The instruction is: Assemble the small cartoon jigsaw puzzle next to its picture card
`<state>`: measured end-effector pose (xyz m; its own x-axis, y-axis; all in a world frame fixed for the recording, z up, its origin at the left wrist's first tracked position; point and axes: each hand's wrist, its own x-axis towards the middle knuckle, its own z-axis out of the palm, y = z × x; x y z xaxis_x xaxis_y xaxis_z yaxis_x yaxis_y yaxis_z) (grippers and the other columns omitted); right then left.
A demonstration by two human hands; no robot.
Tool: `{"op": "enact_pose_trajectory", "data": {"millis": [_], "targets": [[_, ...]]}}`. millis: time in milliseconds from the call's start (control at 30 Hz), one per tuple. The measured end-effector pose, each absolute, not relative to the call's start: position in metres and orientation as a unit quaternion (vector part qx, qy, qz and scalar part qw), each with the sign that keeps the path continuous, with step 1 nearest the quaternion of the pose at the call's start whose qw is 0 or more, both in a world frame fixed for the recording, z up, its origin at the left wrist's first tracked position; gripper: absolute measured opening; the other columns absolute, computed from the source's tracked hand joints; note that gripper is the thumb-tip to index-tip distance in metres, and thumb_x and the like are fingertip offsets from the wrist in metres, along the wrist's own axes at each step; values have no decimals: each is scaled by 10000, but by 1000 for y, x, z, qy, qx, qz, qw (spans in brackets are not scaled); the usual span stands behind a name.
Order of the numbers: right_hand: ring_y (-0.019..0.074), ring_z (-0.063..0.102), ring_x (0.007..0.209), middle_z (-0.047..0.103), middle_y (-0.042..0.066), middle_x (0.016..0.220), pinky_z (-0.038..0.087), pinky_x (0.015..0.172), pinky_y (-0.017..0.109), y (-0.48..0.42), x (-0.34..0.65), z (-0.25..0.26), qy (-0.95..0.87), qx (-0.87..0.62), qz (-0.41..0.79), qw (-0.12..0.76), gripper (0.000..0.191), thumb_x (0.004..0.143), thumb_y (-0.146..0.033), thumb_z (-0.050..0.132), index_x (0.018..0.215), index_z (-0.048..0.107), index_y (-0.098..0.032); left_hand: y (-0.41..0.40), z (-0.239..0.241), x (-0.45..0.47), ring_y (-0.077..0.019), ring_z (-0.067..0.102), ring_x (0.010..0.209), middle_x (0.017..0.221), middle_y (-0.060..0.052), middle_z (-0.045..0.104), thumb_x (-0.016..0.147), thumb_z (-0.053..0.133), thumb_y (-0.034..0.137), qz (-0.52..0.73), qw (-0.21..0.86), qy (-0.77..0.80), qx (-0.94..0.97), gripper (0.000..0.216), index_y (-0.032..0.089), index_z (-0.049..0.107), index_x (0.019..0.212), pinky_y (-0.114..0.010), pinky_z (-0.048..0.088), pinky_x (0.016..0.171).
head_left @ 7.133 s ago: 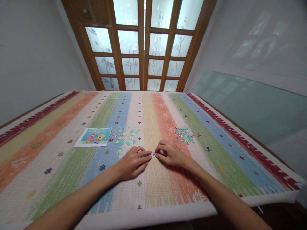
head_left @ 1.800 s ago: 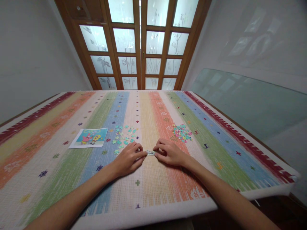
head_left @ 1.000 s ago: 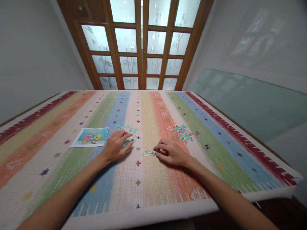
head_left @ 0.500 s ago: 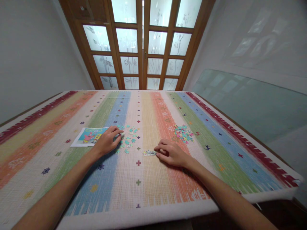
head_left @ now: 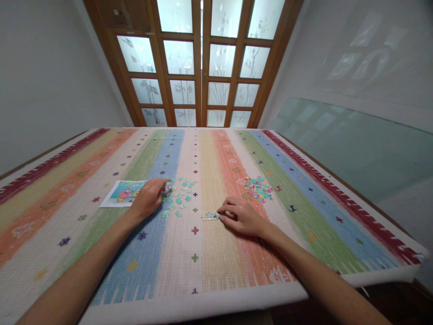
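My left hand (head_left: 151, 196) hovers at the left edge of a loose scatter of teal jigsaw pieces (head_left: 179, 201). Its index finger points out over them and the other fingers bend down, apart from it; no piece shows in its grasp. Under and beside that wrist lies a printed picture sheet (head_left: 123, 193) with cartoon figures, its right part covered by the hand. My right hand (head_left: 241, 216) rests on the cloth, thumb and fingers closed on the right end of a short strip of joined jigsaw pieces (head_left: 210, 216). The fingers hide that end.
A dense pile of mixed-colour jigsaw pieces (head_left: 259, 188) lies beyond my right hand. Everything rests on a striped tablecloth (head_left: 223, 262) over a wide table. Wooden doors with glass panes (head_left: 182, 92) stand behind, and a pale glass panel (head_left: 355, 140) leans at the right wall.
My left hand has drawn slightly left, uncovering more teal pieces and covering more of the picture sheet. My right hand and the strip have stayed in place.
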<state>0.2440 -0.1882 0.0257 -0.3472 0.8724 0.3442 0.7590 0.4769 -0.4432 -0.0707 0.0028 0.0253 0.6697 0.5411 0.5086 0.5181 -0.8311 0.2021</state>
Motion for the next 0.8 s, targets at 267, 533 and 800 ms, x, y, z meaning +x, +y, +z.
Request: {"op": "enact_pose_trajectory", "data": {"millis": [267, 533, 800], "targets": [[184, 604, 805, 651, 82, 902, 468, 741, 313, -189, 243, 26, -817, -492, 92, 288, 194, 969, -235, 562, 1001, 742, -171, 8, 25, -74, -275, 647, 982, 1038, -111, 710, 984, 411, 192, 288, 12, 292, 912, 268, 185, 650, 1106, -430, 525, 904], [179, 578, 768, 640, 75, 892, 449, 726, 315, -190, 244, 29, -810, -509, 93, 277, 173, 925, -197, 562, 971, 728, -179, 8, 22, -74, -278, 653, 982, 1023, -105, 729, 954, 450, 224, 263, -9, 297, 918, 261, 193, 685, 1063, -454, 506, 924], [171, 560, 732, 630, 76, 866, 432, 702, 314, -190, 241, 31, -811, -505, 84, 285, 173, 918, -226, 579, 942, 737, -159, 2, 28, -70, -291, 627, 993, 1032, -116, 729, 1008, 342, 300, 249, 27, 306, 919, 391, 172, 706, 1069, -482, 475, 959]]}}
